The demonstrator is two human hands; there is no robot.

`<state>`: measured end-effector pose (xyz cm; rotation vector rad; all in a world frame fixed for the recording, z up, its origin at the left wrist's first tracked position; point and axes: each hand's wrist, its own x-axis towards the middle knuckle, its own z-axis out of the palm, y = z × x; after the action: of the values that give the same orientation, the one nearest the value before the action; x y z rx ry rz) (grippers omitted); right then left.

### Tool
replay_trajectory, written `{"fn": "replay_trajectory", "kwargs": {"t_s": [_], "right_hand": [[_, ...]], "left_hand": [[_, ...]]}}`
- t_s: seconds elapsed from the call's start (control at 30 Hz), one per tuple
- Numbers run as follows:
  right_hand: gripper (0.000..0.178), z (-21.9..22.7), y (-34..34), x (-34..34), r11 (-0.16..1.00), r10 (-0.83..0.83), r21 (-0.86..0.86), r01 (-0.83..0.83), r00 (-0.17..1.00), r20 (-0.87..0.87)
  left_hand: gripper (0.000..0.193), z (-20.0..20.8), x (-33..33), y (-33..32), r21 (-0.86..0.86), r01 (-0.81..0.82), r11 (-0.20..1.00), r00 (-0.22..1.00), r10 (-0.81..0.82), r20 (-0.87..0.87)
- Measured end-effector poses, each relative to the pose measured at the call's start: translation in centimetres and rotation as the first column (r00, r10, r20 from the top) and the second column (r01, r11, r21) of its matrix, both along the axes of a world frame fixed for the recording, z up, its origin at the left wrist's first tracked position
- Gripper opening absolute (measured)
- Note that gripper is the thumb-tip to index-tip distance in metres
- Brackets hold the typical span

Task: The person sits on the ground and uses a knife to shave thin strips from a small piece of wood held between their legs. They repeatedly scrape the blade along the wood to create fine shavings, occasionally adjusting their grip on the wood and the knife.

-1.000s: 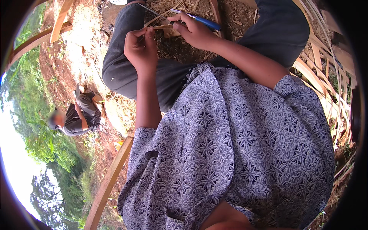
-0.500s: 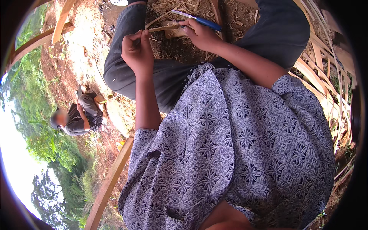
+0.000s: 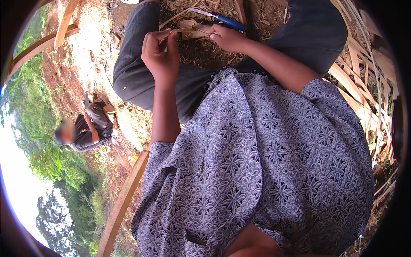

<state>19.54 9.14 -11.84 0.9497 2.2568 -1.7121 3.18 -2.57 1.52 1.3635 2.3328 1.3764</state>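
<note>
left hand (image 3: 160, 52) pinches a thin strip (image 3: 185, 30); right hand (image 3: 229, 38) grips perhaps a knife (image 3: 202, 31), open ground (image 3: 199, 53) between bent legs (image 3: 136, 60).

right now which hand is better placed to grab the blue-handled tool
Probably the right hand: it's beside the blue-handled tool, though holding a slim tool; the left hand, farther off, pinches a strip.

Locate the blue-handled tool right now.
Head view, top, a little right of centre: the blue-handled tool lies just beyond the right hand, its pale blade pointing toward the picture's upper left.
</note>
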Motion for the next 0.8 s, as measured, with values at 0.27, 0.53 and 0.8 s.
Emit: {"fn": "replay_trajectory", "kwargs": {"t_s": [0.27,0.53,0.8], "right_hand": [[0.037,9.9,1.1,-2.5,0.965,-0.262,-0.113,0.237,0.879,-0.398],[0.035,1.6,-1.3,-1.5,0.995,-0.078,0.047,0.091,0.968,-0.239],[0.035,10.4,-0.7,-1.9,0.969,-0.223,-0.009,0.248,0.856,-0.466]], "left_hand": [[0.012,-1.3,-0.3,-1.7,0.027,0.004,1.000,0.997,-0.006,0.080],[0.011,-0.5,-0.2,-2.1,0.008,0.077,0.997,0.997,-0.077,0.018],[0.013,-1.7,-0.5,-1.9,0.039,-0.019,0.999,0.996,0.015,0.090]]}}
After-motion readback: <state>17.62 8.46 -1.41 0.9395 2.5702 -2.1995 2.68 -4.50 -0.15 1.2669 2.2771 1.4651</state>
